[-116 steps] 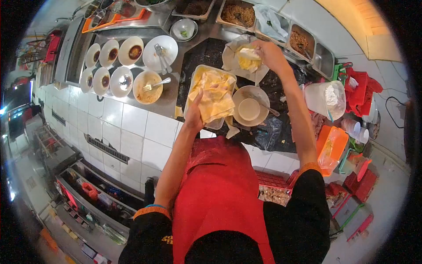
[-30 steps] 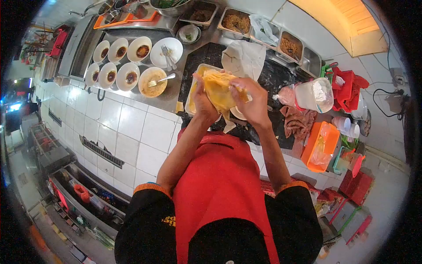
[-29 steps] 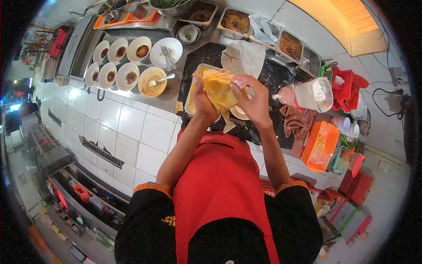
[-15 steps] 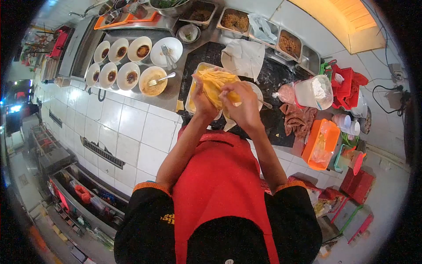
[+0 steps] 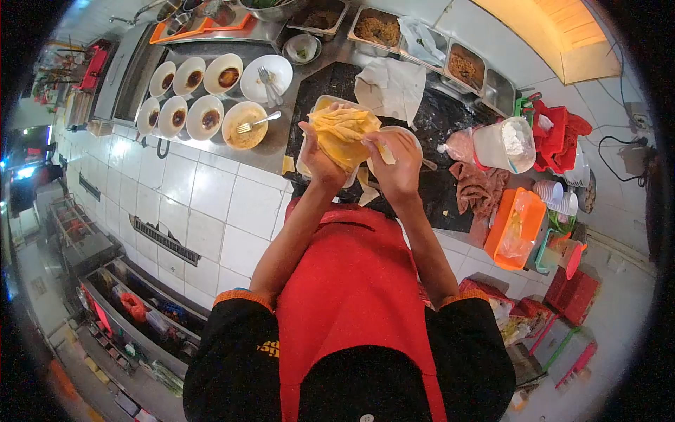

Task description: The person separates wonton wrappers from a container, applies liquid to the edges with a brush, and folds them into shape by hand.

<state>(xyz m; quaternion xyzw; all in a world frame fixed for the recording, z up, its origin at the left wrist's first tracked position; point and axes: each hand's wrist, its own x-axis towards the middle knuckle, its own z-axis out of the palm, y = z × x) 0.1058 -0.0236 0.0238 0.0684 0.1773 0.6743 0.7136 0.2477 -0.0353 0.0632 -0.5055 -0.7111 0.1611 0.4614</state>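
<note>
A stack of thin yellow dough wrappers [image 5: 343,128] fans out over my left hand [image 5: 322,166], which supports it from below with the thumb at its side. My right hand [image 5: 401,163] pinches the stack's right edge between thumb and fingertips. Beneath the hands is a pale rectangular tub [image 5: 305,167], mostly hidden by them and the wrappers. Behind my right hand, part of a round white plate [image 5: 415,139] shows. A loose wrapper piece [image 5: 367,191] lies by the tub, and a smaller yellow scrap [image 5: 287,165] sits at its left.
Several white bowls with dark sauce [image 5: 207,117] stand left, beside a bowl of creamy mix with a fork [image 5: 245,126] and a plate of cutlery [image 5: 254,76]. Metal trays [image 5: 380,29] line the back. A flour tub [image 5: 505,145], brown cloth [image 5: 477,186] and orange basket [image 5: 515,228] are right.
My right hand has drawn slightly back to the right and now pinches the wrappers' edge. The stack lies flatter and more spread over my left hand.
</note>
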